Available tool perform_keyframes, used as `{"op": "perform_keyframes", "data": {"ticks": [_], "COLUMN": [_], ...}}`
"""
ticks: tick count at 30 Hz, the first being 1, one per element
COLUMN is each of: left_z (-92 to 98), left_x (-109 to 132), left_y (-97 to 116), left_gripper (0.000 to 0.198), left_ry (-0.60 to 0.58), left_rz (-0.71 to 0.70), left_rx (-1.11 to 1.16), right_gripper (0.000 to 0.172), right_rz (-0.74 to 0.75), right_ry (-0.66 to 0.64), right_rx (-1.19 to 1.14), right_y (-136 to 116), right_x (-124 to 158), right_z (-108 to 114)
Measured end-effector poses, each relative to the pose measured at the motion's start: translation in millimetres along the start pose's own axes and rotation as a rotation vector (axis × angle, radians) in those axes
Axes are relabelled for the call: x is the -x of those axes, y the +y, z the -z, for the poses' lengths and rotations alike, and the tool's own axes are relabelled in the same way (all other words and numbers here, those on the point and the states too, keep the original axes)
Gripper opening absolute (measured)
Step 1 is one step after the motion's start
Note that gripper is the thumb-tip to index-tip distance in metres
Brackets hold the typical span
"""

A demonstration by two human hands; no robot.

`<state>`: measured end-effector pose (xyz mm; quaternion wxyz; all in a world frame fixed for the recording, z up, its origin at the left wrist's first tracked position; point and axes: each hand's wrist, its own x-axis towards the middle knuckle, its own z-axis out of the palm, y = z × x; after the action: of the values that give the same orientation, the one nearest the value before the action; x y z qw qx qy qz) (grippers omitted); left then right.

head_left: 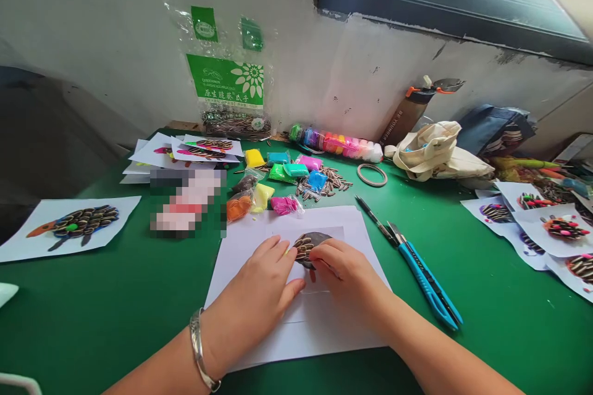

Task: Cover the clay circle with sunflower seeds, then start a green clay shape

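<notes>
A dark clay shape covered with striped sunflower seeds (309, 242) lies on white paper (259, 333) on the green table (92, 315). My left hand (262, 287), with a silver bracelet on the wrist, rests flat on the paper just left of the shape, fingers together and stretched toward it. My right hand (345, 271) is curled over the shape's right side, fingertips pressing on it; what the fingers pinch is hidden.
Small bags of coloured clay (282, 173) and loose seeds (333, 179) lie behind the paper. A blue utility knife (426, 287) and a pen (373, 217) lie to the right. Finished seed pictures (74, 225) sit left and right. A seed bag (229, 92) leans on the wall.
</notes>
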<state>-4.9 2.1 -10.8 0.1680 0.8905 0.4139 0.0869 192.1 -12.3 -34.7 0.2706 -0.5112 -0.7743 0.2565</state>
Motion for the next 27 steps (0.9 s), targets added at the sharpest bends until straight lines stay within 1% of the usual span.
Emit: {"op": "perform_keyframes", "data": {"ticks": [7,12,15,19,22,27], "left_z": [-1.0,-1.7,-2.1,-3.4,-3.4,-2.1], "left_x": [0.7,1.0,1.8,1.9,0.8,0.4], "left_y": [-2.6,-2.8,-2.5,-1.8,-0.9,0.0], "left_gripper": [0.025,0.02,0.022,0.031,0.029,0.027], "left_ry": [0.026,0.052,0.059,0.081,0.066,0.045], "left_rz": [-0.016,-0.024,-0.024,-0.032,-0.029,-0.021], "left_rx": [0.024,0.041,0.044,0.046,0.038,0.034], "right_gripper": [0.024,0.022,0.023,0.023,0.024,0.024], "right_rz": [0.05,0.082,0.068,0.069,0.076,0.047], "right_ry": [-0.007,0.016,0.006,0.006,0.005,-0.002], "right_rx": [0.06,0.068,0.089,0.112,0.119,0.145], "right_y": [-0.3,-4.3,-4.8,-2.4,-1.5,-1.8], "right_x": [-2.8,-3.4,-3.1,-3.1,-2.9,-1.6], "right_z": [0.2,1.1,1.0,-0.3,-0.8,0.9]}}
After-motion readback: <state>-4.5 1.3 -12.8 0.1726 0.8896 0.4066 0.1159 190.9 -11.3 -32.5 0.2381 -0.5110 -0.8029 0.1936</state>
